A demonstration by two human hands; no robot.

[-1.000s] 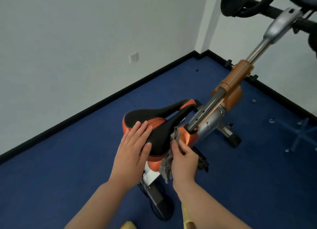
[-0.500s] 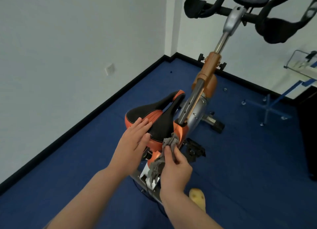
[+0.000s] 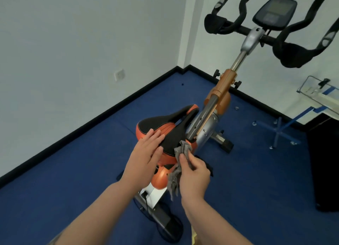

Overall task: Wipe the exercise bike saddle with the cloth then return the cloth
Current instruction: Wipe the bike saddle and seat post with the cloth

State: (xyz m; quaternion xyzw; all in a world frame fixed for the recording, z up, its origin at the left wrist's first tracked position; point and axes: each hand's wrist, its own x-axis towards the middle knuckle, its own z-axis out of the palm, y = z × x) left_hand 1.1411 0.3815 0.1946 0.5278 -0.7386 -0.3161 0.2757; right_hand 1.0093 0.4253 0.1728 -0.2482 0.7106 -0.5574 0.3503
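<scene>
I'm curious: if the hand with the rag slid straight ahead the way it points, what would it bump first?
Probably the saddle: the right hand holds the cloth against its rear right edge, though depth is unclear.

white walls (image 3: 73, 43), blue floor (image 3: 256, 171), maybe carpet

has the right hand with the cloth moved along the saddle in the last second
Barely. The right hand keeps pinching the grey cloth at the saddle's rear right edge; the camera swung, not the hand.
</scene>
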